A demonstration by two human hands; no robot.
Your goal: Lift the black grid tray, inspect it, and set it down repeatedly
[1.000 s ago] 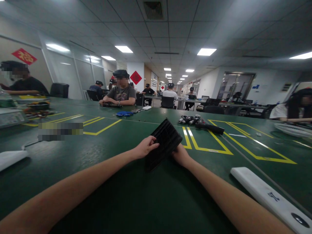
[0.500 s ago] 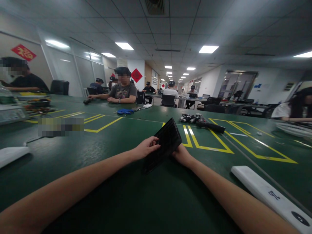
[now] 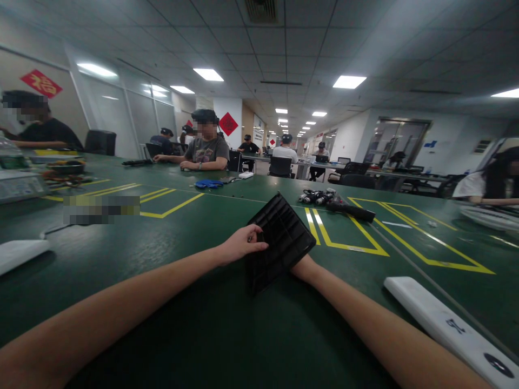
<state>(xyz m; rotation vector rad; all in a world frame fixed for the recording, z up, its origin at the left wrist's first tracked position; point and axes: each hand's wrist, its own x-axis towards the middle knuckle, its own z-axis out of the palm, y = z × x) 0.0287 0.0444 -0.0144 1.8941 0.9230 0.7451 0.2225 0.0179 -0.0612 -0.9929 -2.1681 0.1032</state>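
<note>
I hold a flat black ribbed panel [image 3: 281, 237] tilted up on edge over the green table [image 3: 194, 302]. My left hand [image 3: 241, 244] pinches its left edge, thumb on the near face. My right hand [image 3: 300, 266] sits under the panel's lower right side; only the wrist and the heel of the hand show, and the fingers are hidden behind the panel.
Beyond the panel lie a black tool [image 3: 351, 211] and a bundle of small cylindrical parts [image 3: 316, 198], among yellow floor-tape rectangles [image 3: 344, 243]. A white bar [image 3: 450, 327] lies at the near right. Blue items [image 3: 207, 184] and other seated people [image 3: 205, 148] are across the table.
The panel has turned so that more of its ribbed face shows toward me, and its right corner has swung down and right. Both hands stay on it.
</note>
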